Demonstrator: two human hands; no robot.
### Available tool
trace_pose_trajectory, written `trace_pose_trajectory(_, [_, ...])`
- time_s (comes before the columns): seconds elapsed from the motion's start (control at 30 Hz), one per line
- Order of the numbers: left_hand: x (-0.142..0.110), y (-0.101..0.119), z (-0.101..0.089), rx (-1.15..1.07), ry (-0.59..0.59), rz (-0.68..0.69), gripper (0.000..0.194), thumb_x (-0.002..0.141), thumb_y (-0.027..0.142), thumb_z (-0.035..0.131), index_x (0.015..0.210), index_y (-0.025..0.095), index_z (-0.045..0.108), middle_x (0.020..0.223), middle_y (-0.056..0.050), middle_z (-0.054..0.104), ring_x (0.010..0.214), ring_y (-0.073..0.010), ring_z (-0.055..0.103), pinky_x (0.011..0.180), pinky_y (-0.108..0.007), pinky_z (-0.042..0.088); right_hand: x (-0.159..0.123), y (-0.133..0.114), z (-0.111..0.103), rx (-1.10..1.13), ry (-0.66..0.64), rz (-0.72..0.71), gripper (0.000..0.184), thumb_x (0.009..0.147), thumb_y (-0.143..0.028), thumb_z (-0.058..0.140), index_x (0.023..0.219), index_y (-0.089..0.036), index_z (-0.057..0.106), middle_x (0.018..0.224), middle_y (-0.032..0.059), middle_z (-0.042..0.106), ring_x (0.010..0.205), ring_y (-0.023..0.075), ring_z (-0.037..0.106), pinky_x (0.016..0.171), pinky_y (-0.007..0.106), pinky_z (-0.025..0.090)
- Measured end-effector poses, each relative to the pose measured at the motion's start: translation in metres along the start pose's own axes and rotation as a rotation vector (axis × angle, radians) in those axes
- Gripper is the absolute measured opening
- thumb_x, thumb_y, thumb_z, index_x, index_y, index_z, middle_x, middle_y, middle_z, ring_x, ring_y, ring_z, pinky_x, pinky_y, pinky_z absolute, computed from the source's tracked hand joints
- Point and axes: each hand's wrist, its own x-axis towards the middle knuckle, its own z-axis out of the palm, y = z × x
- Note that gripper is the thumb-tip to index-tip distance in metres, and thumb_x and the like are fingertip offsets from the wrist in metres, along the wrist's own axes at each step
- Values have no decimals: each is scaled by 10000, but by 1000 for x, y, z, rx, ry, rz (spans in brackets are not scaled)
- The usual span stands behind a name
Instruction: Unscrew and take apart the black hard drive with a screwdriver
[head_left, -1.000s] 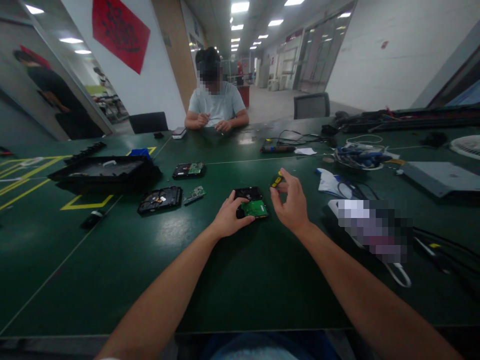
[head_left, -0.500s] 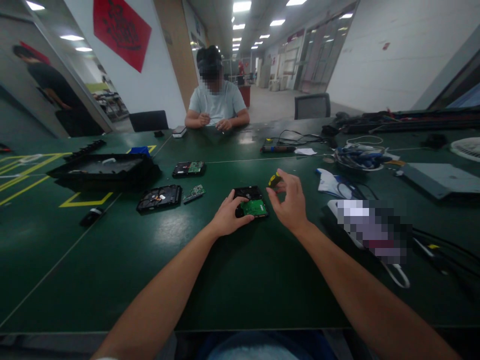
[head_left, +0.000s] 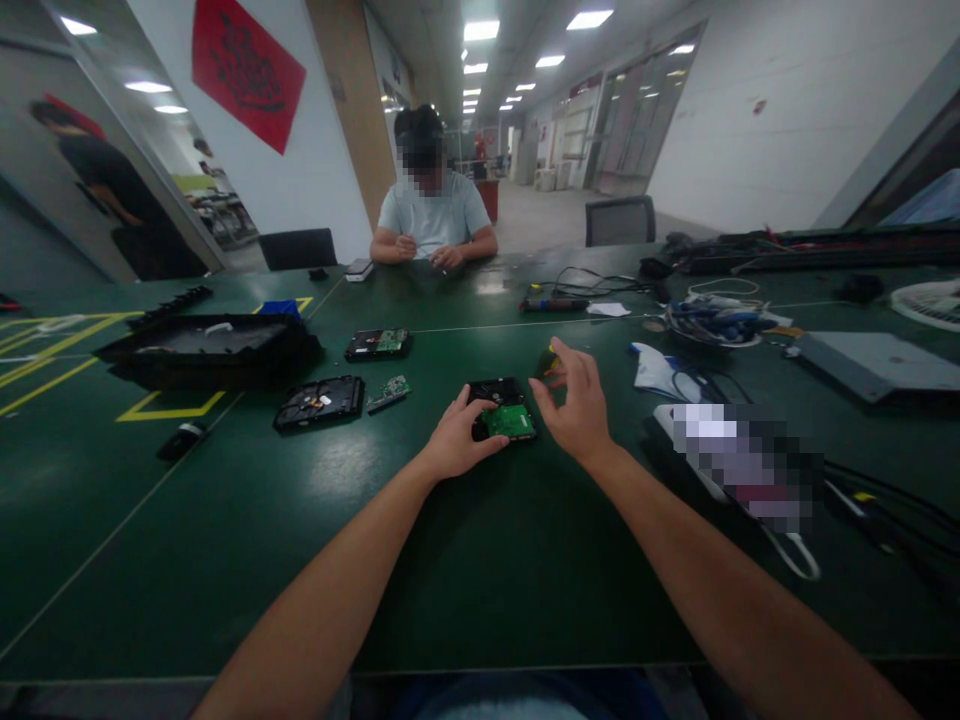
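While the left hand (head_left: 456,437) spreads its fingers over the green-boarded drive (head_left: 511,421) at the frame's centre, the right hand (head_left: 576,402), just right, pinches a yellow-and-black object (head_left: 553,366).

"How many hard drives (head_left: 513,422) (head_left: 377,343) (head_left: 337,400)?"
"Three, plus one loose circuit board (head_left: 390,393)."
"Trays?"
"One black tray (head_left: 202,345). And one grey metal box (head_left: 881,362)."
"Chair backs (head_left: 298,249) (head_left: 620,220)?"
"Two (that I can make out clearly, anyway)."
"Seated people (head_left: 435,215) across the table (head_left: 450,560)?"
"Just one."

Flat hard drive (head_left: 498,390), green board (head_left: 511,422) upward
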Motion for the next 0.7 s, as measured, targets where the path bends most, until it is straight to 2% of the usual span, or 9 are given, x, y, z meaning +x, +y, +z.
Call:
trace_pose_trajectory(0.13, [0, 1, -1, -5, -7, -15, 603, 866, 447, 782, 1391, 212, 601, 1686, -202, 370, 1636, -364, 170, 1257, -580, 316, 0, 0, 1, -12, -11, -10, 619, 1018, -237, 497, 1612, -284, 326, 1334, 148, 574, 1068, 263, 664, 919, 504, 636])
trace_pose_trajectory(0.33, [-1, 0, -1, -27, -5, -20, 594, 851, 465, 797, 1370, 241, 615, 1677, -176, 400, 1633, -376, 177, 1261, -607, 300, 0, 0, 2, 6, 26, 2, 637, 996, -269, 563, 1593, -257, 341, 1275, 145, 569, 918, 232, 670, 804, 458, 663])
trace_pose_trajectory(0.57, [-1, 1, -1, -45, 12, -14, 604, 832, 479, 815, 1355, 243, 626, 1671, -173, 413, 1624, -387, 205, 1261, -610, 298, 0, -1, -1, -18, 4, 9, 610, 1015, -265, 526, 1598, -258, 348, 1330, 154, 573, 991, 244, 682, 895, 486, 652])
trace_pose_trajectory(0.7, [0, 0, -1, -37, 1, -14, 589, 846, 469, 803, 1360, 244, 624, 1672, -170, 411, 1628, -377, 195, 1263, -603, 301, 0, 0, -1, -2, 25, 13, 592, 1022, -263, 519, 1595, -262, 366, 1303, 142, 587, 934, 229, 685, 899, 483, 645])
